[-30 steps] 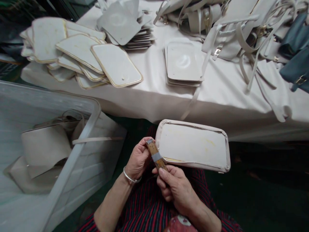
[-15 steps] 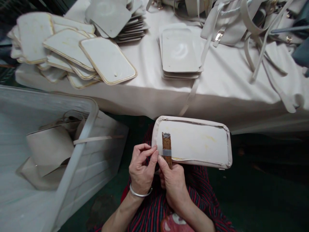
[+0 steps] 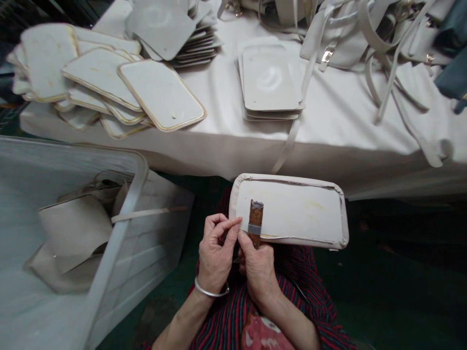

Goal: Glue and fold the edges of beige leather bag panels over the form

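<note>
Resting across the person's lap, one cream rounded-rectangle bag panel (image 3: 292, 214) shows a folded rim and faint yellow glue marks. One brown, glue-crusted stick (image 3: 255, 224) with a grey tape band stands upright over the panel's near-left edge, pinched by the right hand (image 3: 258, 272). The left hand (image 3: 215, 255), wearing one bangle, pinches that edge just beside it. Three panel stacks lie far on the worktop (image 3: 226, 121); one bin (image 3: 120, 228) sits left.
</note>
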`<act>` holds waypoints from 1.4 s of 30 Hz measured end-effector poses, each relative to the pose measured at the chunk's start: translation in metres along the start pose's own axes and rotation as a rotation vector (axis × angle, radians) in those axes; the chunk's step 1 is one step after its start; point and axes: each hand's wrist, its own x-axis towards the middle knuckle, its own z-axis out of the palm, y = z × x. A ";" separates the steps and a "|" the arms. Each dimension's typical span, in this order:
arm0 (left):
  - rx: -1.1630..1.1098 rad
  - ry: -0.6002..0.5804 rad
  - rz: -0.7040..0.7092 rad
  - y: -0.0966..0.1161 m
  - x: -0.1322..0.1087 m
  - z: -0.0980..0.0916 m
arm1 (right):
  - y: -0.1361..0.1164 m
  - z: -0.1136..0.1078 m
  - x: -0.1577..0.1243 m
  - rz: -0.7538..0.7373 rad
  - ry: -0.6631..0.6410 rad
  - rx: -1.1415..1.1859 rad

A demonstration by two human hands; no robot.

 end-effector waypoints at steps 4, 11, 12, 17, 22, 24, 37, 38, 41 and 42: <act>0.091 -0.097 0.097 -0.002 -0.004 -0.004 | 0.006 -0.036 0.003 -0.042 -0.020 -0.001; 0.151 0.141 0.082 0.006 -0.015 0.028 | 0.013 -0.043 0.002 -0.018 0.164 0.143; 0.160 0.165 0.082 0.007 -0.016 0.033 | 0.013 -0.040 0.002 -0.020 0.172 0.158; 0.166 0.216 0.119 0.007 -0.018 0.042 | 0.008 -0.056 0.004 -0.008 -0.076 0.099; 0.150 0.191 0.118 0.007 -0.018 0.037 | -0.011 -0.106 -0.020 -0.150 -0.526 -0.065; 0.146 0.189 0.105 0.008 -0.019 0.037 | -0.020 -0.116 -0.029 -0.256 -0.488 -0.093; 0.135 0.210 0.104 0.012 -0.021 0.038 | -0.067 -0.061 -0.005 -0.783 -0.271 0.424; 0.138 0.211 0.108 0.012 -0.021 0.038 | -0.063 -0.056 -0.002 -0.803 -0.238 0.412; 0.140 0.220 0.122 0.012 -0.021 0.039 | -0.048 -0.038 0.008 -0.879 -0.132 0.410; 0.136 0.223 0.127 0.012 -0.020 0.039 | -0.044 -0.031 0.010 -0.904 -0.113 0.418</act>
